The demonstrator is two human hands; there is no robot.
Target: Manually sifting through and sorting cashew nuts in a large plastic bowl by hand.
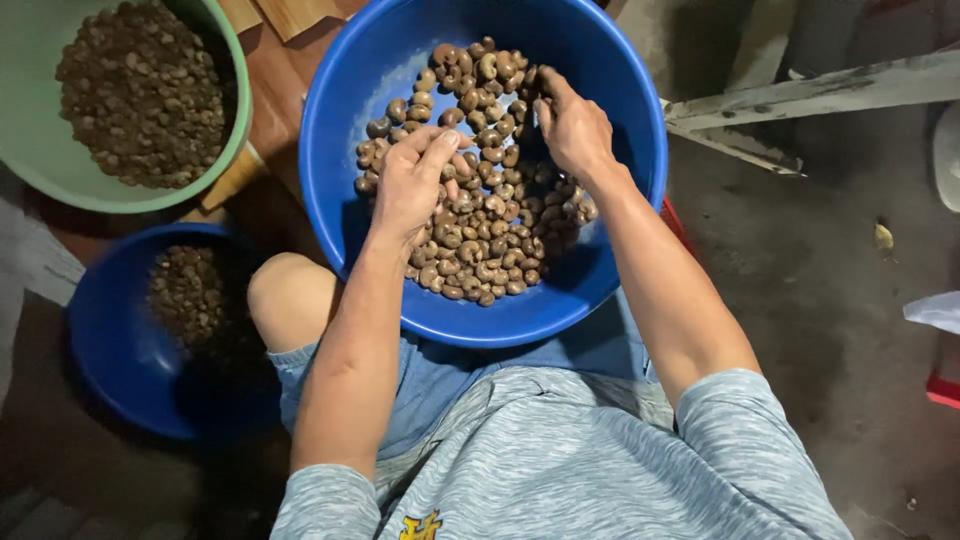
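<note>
A large blue basin [350, 90] rests on my lap, holding a heap of brown cashew nuts in shell [495, 220]. My left hand [415, 180] lies over the left side of the heap, fingers pinched together on a nut. Over the upper part of the heap, my right hand [572, 125] has its fingers curled down into the nuts; I cannot see whether it holds one.
A green basin [40, 150] with darker small pieces stands at the upper left. A smaller blue basin [110, 350] with similar pieces sits at the lower left beside my knee. A pale wooden plank [820, 92] crosses the concrete floor at the upper right.
</note>
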